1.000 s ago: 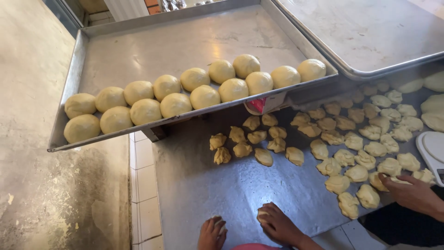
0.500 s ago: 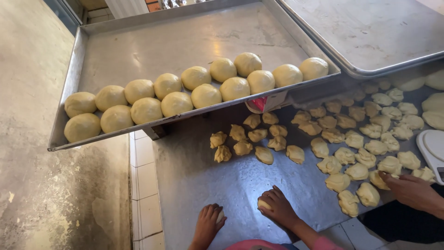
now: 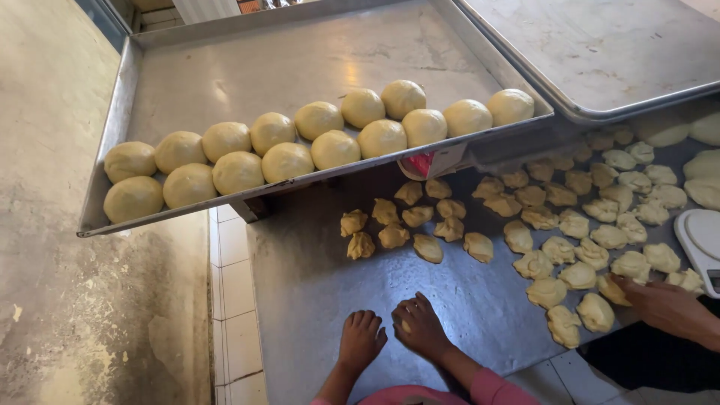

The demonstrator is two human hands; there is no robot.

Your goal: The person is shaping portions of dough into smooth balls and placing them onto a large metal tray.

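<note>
My left hand (image 3: 361, 339) covers whatever lies under it; my right hand (image 3: 420, 327) hides most of its dough piece (image 3: 406, 327); the white scale (image 3: 701, 240) is cut off.

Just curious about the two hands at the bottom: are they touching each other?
Apart. The head view shows a strip of bare metal table between the left hand and the right hand.

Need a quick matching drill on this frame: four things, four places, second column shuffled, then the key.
1. round dough balls
2. rough dough pieces
3. white scale
4. right hand

a. right edge of view, on the table
b. cupped over a dough piece near the table's front edge
c. in two rows on the tilted tray
d. scattered loose on the metal table

Pairs: 1-c, 2-d, 3-a, 4-b
</note>
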